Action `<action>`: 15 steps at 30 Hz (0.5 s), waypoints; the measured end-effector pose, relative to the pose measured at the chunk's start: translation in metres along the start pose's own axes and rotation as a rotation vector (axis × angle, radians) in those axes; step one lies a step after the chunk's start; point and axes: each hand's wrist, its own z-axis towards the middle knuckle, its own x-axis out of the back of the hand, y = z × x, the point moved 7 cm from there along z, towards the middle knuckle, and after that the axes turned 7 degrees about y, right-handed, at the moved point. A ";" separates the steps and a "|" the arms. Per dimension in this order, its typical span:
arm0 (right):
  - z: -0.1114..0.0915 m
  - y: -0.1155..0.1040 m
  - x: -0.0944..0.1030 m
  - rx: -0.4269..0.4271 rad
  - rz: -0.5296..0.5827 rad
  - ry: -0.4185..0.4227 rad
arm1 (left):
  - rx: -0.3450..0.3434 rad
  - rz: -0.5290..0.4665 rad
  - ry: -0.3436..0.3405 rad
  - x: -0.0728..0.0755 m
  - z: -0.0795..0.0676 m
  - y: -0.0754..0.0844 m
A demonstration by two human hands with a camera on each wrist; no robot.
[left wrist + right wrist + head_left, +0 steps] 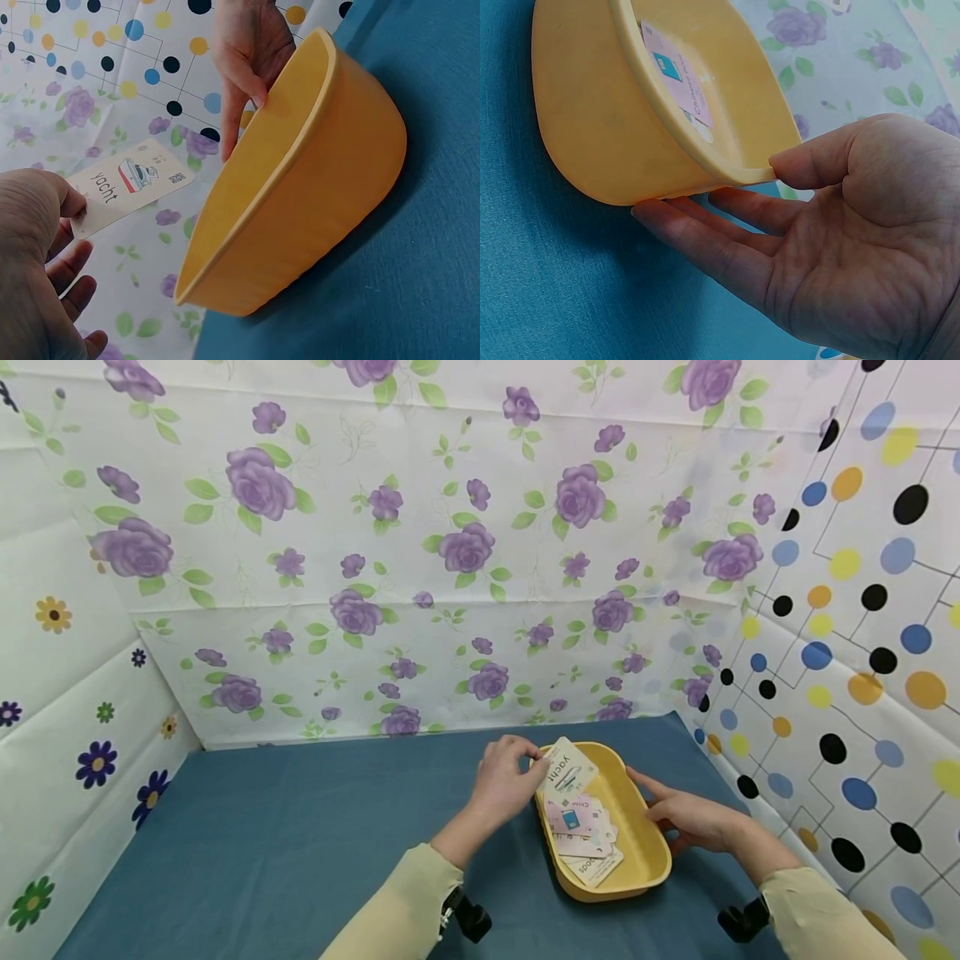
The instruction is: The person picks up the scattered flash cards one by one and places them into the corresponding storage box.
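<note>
Between thumb and index finger, my left hand [504, 779] pinches a white flash card [133, 182] printed "yacht" with a boat picture. In the head view the card is over the left far part of a yellow plastic basin [647, 847]. My right hand [693, 818] holds the basin's right side, thumb at the rim and fingers against the outer wall, as the right wrist view shows. Several more cards overlap inside the basin, among them a pink card [676, 79] with a blue picture and a white card [600, 867] near the front.
A blue cloth [315, 835] covers the table under the basin. Behind it rises a white wall sheet [420, 652] with purple flowers. To the right hangs a dotted sheet [806, 760], close to my right forearm; a flowered sheet [67, 693] stands at left.
</note>
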 end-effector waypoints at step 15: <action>0.001 0.001 0.001 0.012 0.006 -0.017 | -0.024 0.117 -0.040 -0.018 -0.002 0.000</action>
